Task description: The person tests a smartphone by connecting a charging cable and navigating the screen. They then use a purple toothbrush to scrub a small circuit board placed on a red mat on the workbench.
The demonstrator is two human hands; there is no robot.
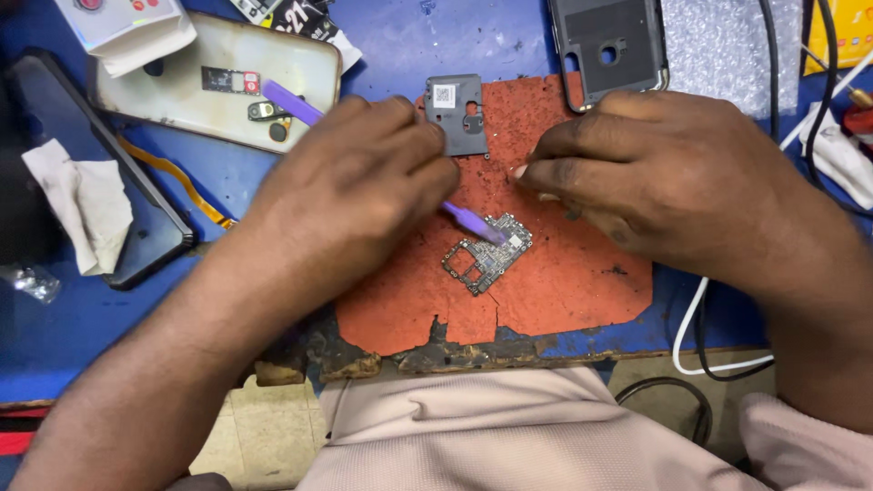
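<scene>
My left hand (350, 186) grips a purple plastic pry tool (473, 220); its flat tip rests on a small phone circuit board (488, 255) lying on a worn red mat (564, 282). The tool's other end sticks out behind the hand. My right hand (655, 177) rests on the mat just right of the board, fingers curled with fingertips pinched together; whether anything is in them is hidden. A grey metal shield plate (455, 114) lies on the mat behind the hands.
A phone frame with exposed back (218, 82) and a dark phone screen (100, 164) with an orange flex cable lie at left, next to a white cloth (82, 205). A black phone back cover (609, 45), bubble wrap and black and white cables are at right. The bench edge is burnt.
</scene>
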